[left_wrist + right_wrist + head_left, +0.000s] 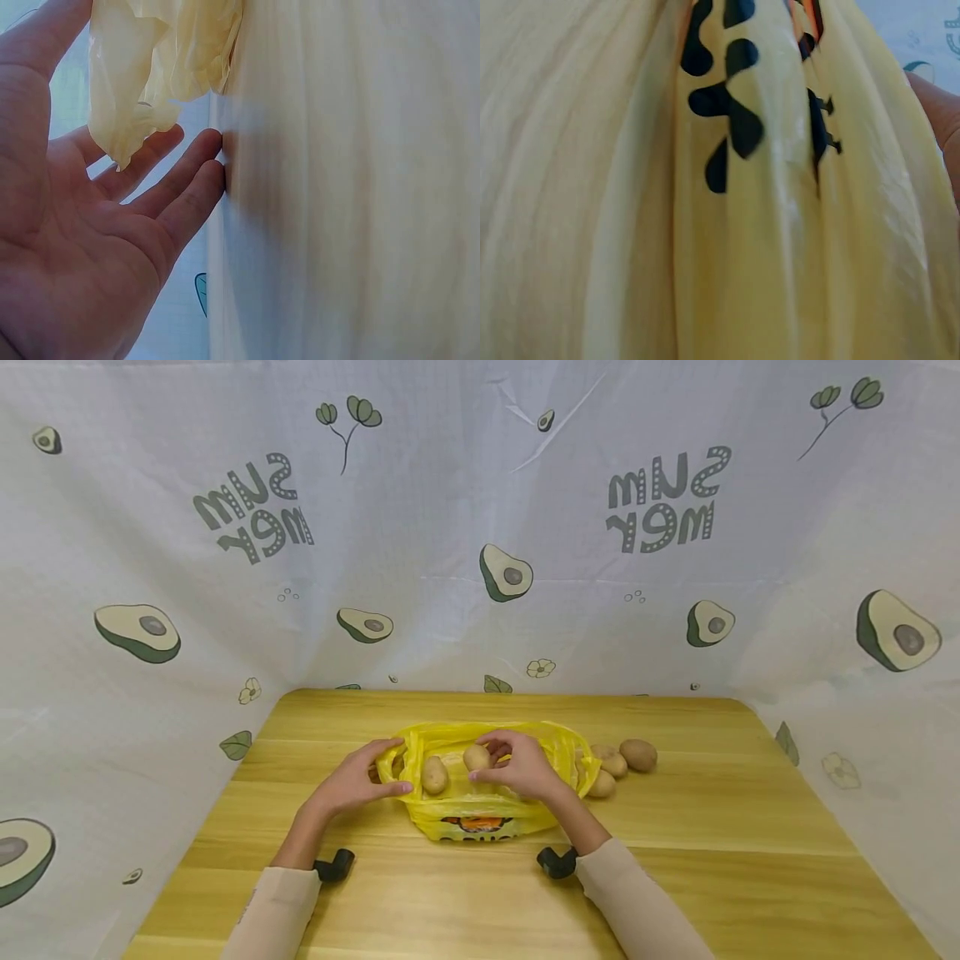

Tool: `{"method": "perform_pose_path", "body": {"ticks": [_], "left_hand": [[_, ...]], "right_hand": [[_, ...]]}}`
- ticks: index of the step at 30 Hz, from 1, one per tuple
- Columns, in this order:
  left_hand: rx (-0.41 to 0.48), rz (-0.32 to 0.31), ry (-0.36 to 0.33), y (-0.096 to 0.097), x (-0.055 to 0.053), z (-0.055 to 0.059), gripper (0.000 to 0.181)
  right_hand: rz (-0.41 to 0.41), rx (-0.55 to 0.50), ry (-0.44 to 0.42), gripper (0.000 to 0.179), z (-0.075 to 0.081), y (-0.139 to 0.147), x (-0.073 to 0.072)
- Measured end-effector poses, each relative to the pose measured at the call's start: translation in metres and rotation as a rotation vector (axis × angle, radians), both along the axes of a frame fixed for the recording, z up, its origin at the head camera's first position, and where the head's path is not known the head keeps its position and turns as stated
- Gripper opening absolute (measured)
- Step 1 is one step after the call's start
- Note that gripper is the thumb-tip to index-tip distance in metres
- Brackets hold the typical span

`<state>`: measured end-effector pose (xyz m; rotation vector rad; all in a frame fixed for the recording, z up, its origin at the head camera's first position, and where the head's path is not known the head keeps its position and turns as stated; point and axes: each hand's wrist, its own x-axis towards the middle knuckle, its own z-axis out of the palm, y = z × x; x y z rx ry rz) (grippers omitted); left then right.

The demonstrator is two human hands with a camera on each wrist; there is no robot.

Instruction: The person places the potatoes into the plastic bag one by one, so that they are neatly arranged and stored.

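Note:
A yellow plastic bag (465,817) with a dark and orange print lies on the table, its mouth spread wide. My right hand (521,766) is over the opening and pinches a potato (477,757) between thumb and fingers. Another potato (434,775) sits at the left inside the bag. My left hand (358,781) is at the bag's left end, thumb and fingers spread around the handle (392,764). In the left wrist view its fingers (180,176) are extended, with the bag (202,45) hanging beside them. The bag's side (757,247) hides most of the right hand in the right wrist view.
Just right of the bag lie several potatoes, among them a browner one (638,755) and one against the bag's edge (602,785). The wooden table (712,860) extends on both sides. Behind it hangs a white curtain (450,527) printed with avocados.

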<state>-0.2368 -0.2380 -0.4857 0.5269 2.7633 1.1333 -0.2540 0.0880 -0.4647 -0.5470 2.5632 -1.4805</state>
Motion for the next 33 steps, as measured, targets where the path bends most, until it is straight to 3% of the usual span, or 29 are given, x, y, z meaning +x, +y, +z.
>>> {"method": "perform_pose_path", "body": {"ticks": [21,33], "left_hand": [[-0.025,0.013,0.000,0.001,0.000,0.000,0.090],[-0.026,0.016,0.002,0.001,-0.001,0.000,0.090]], "right_hand": [[0.016,0.095,0.007,0.053,-0.021,-0.031,-0.006],[0.044,0.133,-0.021,0.056,-0.018,-0.032,-0.005]]}}
